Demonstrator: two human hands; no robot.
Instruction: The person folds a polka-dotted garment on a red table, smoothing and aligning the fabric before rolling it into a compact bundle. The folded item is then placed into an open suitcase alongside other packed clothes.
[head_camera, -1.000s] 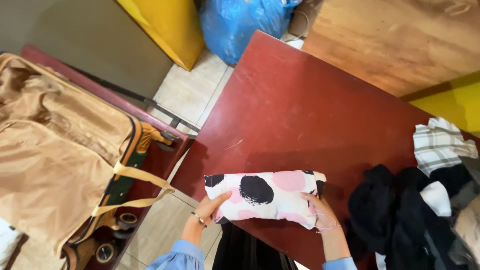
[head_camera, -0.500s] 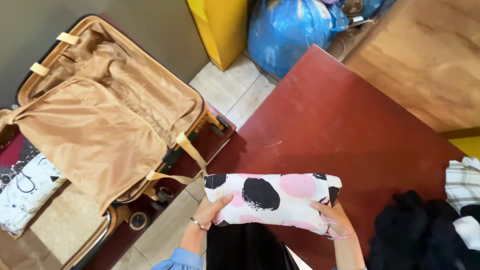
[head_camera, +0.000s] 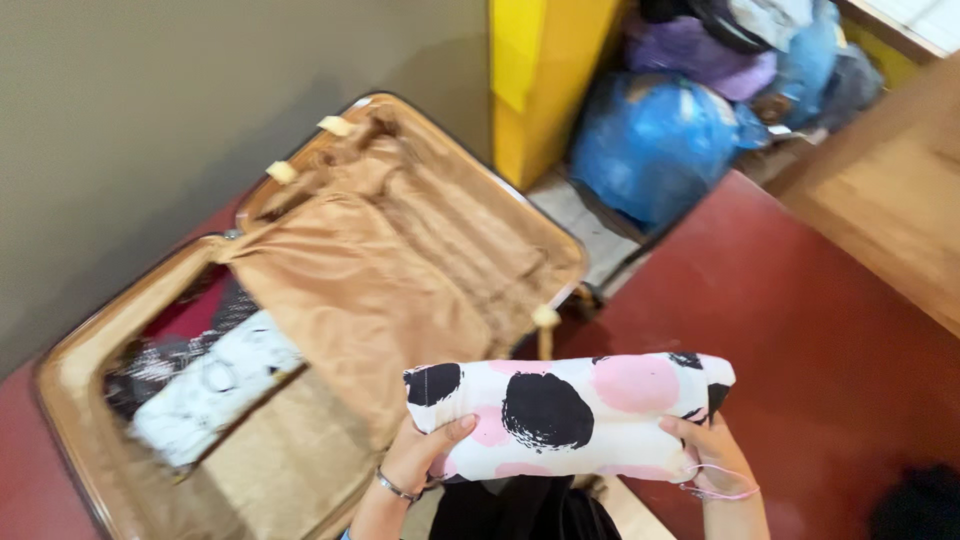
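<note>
A folded white cloth with pink and black spots is held level in front of me, one hand at each end. My left hand grips its left end, thumb on top, with a bracelet at the wrist. My right hand grips the right end, a pink band around that wrist. The cloth hangs over the gap between the red table and an open tan-lined suitcase to my left. Inside the suitcase's near half lie a folded white patterned cloth and dark items.
A yellow cabinet stands past the suitcase, with a blue plastic bag and other bags beside it. A wooden surface borders the table at right. A dark cloth lies at the table's lower right. A grey wall is on the left.
My view has swung left: the suitcase has come to the centre and the clothes pile has left the frame. Both hands have carried the spotted cloth off the table toward the suitcase.
</note>
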